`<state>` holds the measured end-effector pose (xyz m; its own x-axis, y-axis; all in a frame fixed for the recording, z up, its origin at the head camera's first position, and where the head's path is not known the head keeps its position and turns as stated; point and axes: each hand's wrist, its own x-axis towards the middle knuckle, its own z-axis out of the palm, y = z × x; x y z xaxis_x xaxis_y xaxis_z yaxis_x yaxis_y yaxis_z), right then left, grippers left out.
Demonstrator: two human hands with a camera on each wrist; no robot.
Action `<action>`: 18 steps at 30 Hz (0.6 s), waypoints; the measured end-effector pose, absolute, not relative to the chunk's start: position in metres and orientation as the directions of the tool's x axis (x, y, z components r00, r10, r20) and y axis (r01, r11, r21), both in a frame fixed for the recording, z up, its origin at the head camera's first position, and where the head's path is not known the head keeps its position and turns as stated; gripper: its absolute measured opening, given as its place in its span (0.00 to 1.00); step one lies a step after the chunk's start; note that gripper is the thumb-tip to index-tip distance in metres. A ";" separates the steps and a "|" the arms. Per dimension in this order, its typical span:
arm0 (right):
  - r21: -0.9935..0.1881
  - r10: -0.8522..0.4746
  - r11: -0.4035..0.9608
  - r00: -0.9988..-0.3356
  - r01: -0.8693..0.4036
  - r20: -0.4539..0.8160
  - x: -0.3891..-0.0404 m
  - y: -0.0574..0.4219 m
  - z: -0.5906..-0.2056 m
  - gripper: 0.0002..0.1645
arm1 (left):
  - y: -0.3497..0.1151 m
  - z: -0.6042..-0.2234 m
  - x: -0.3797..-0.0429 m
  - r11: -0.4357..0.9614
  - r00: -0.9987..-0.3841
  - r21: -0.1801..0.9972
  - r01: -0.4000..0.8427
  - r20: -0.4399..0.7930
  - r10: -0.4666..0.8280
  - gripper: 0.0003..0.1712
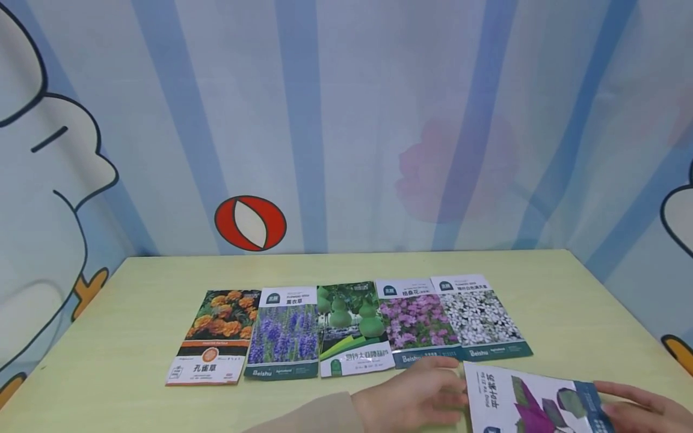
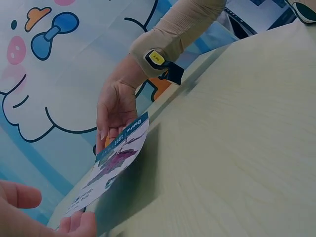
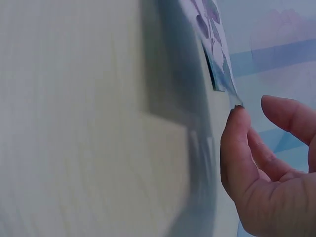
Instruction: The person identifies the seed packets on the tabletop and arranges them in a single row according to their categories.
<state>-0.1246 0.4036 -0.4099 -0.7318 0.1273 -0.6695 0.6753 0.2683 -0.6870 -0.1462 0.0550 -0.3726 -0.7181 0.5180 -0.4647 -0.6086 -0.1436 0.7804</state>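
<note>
A seed packet with purple and green leaves on white and a blue-green band is raised over the table at the front right. My right hand holds it by the banded edge; in the right wrist view a fingertip meets its corner. At the opposite edge is my left hand, fingers loosely bent and right by the packet. The left thumb stands apart from it in the left wrist view. Beyond the left hand lie a pink flower packet and a white flower packet.
Farther left in the same row lie a green gourd packet, a lavender packet and an orange marigold packet. They rest face up on the pale yellow table. A blue-striped cartoon backdrop rises behind it.
</note>
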 end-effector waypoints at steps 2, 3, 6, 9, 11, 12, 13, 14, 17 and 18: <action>-0.692 0.111 0.267 -0.734 0.671 -0.670 -0.126 0.401 -0.405 0.48 | 0.056 -0.373 -0.148 -0.197 -0.756 0.786 -0.586 -0.443 0.482 0.22; -0.694 0.103 0.264 -0.735 0.670 -0.671 -0.127 0.400 -0.403 0.48 | 0.057 -0.374 -0.149 -0.219 -0.768 0.785 -0.580 -0.437 0.469 0.22; -0.698 0.081 0.258 -0.735 0.668 -0.673 -0.129 0.395 -0.397 0.47 | 0.059 -0.375 -0.155 -0.254 -0.800 0.797 -0.548 -0.411 0.437 0.25; -0.696 0.076 0.256 -0.731 0.671 -0.678 -0.132 0.390 -0.392 0.47 | 0.061 -0.376 -0.161 -0.259 -0.818 0.812 -0.524 -0.394 0.420 0.29; -0.697 0.070 0.237 -0.727 0.677 -0.683 -0.133 0.387 -0.390 0.48 | 0.063 -0.378 -0.165 -0.249 -0.830 0.828 -0.502 -0.381 0.407 0.30; -0.699 0.067 0.224 -0.726 0.679 -0.684 -0.134 0.385 -0.389 0.50 | 0.063 -0.379 -0.166 -0.243 -0.835 0.837 -0.491 -0.372 0.406 0.30; -0.703 0.066 0.204 -0.726 0.681 -0.684 -0.135 0.383 -0.388 0.50 | 0.062 -0.380 -0.167 -0.229 -0.836 0.845 -0.483 -0.368 0.406 0.30; -0.711 0.050 0.184 -0.729 0.679 -0.683 -0.136 0.382 -0.387 0.50 | 0.062 -0.381 -0.168 -0.214 -0.839 0.856 -0.471 -0.360 0.408 0.29; -0.749 -0.054 0.113 -0.749 0.653 -0.661 -0.135 0.381 -0.384 0.49 | 0.061 -0.382 -0.171 -0.188 -0.850 0.880 -0.435 -0.333 0.409 0.27; -0.759 -0.095 0.086 -0.753 0.646 -0.651 -0.135 0.381 -0.382 0.48 | 0.061 -0.383 -0.172 -0.184 -0.851 0.884 -0.430 -0.328 0.411 0.26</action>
